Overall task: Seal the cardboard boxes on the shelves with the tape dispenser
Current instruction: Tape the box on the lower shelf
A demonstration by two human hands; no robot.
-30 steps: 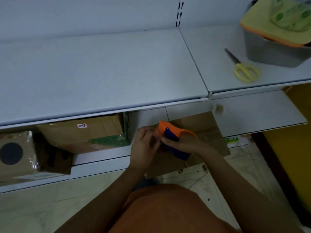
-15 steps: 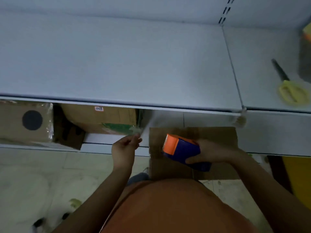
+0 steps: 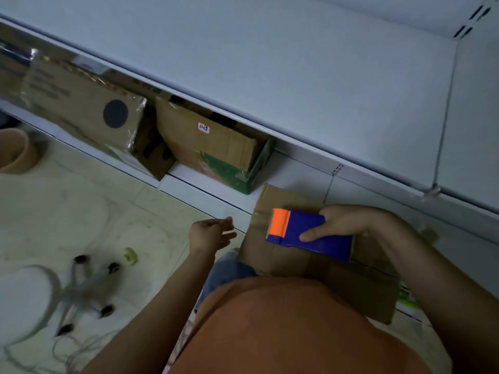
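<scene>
Since half a second ago, view swung left and tilted; left hand (image 3: 212, 234) has let go of the tape end and drifted away from the box edge, fingers now loosely spread, palm up, holding nothing.

Item 1: tape dispenser (image 3: 310, 234). Blue body, orange front guard with toothed blade facing left. Lies on top of the nearest cardboard box (image 3: 283, 255), toward its left edge. Gripped by the right hand (image 3: 348, 225), thumb on the far side, fingers across the near face. A clear strip of tape (image 3: 259, 220) appears to run from the blade over the box's left edge; detail is faint.

Item 2: nearest cardboard box. Plain brown, resting at the front of the lower shelf (image 3: 216, 184), partly hidden behind the person's orange shirt (image 3: 283, 327). Left hand hovers just left of it, apart from box and dispenser.

Item 3: green-sided box (image 3: 213, 147). On the lower shelf, far and left of the dispenser, small white label on top.

Item 4: box with black circle (image 3: 89, 112). Further left on the same shelf, partly wrapped in clear film.

Item 5: upper shelf (image 3: 297, 76). White, wide, overhanging the boxes.

Item 6: wheeled chair base (image 3: 86, 287). On the tiled floor, near left, blurred.

Item 7: small tape roll (image 3: 130, 255). On the floor, left of the left hand.
</scene>
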